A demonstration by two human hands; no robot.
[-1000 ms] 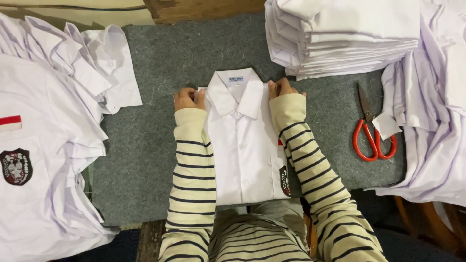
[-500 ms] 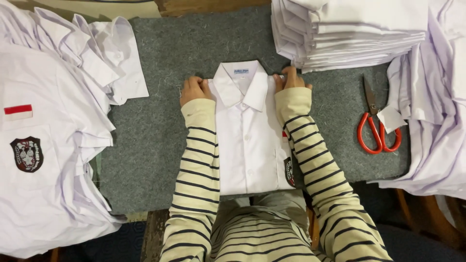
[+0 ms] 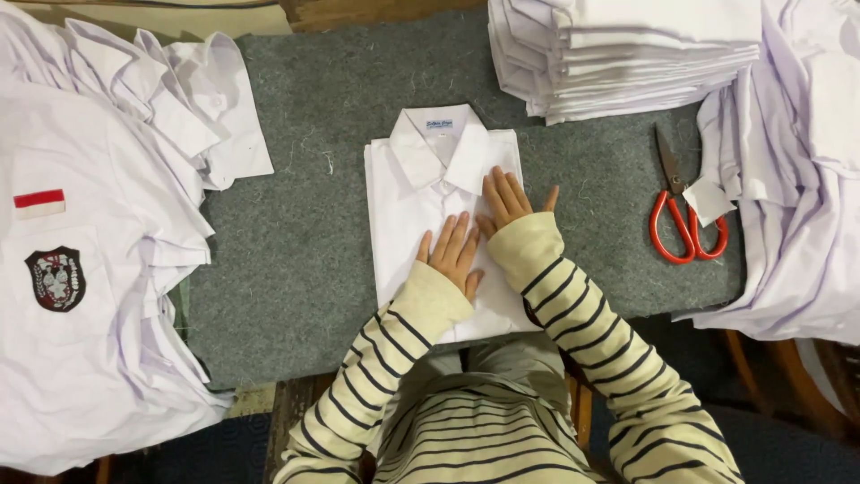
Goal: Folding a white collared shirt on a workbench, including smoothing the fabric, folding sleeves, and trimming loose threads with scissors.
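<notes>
A folded white collared shirt lies front up in the middle of the grey felt mat. My left hand rests flat on the shirt's front, fingers together and pointing away from me. My right hand lies flat beside it, a little higher and nearer the collar, fingers slightly spread. Both hands press on the cloth and grip nothing. Striped cream sleeves cover both forearms.
A tall stack of folded white shirts sits at the back right. Red-handled scissors lie on the mat to the right. Loose white shirts are heaped at the left, one with a badge and a red-white patch, and at the right.
Both hands have left the shirt's shoulders beside the collar and come together flat on the middle of its front. The view has shifted slightly.
</notes>
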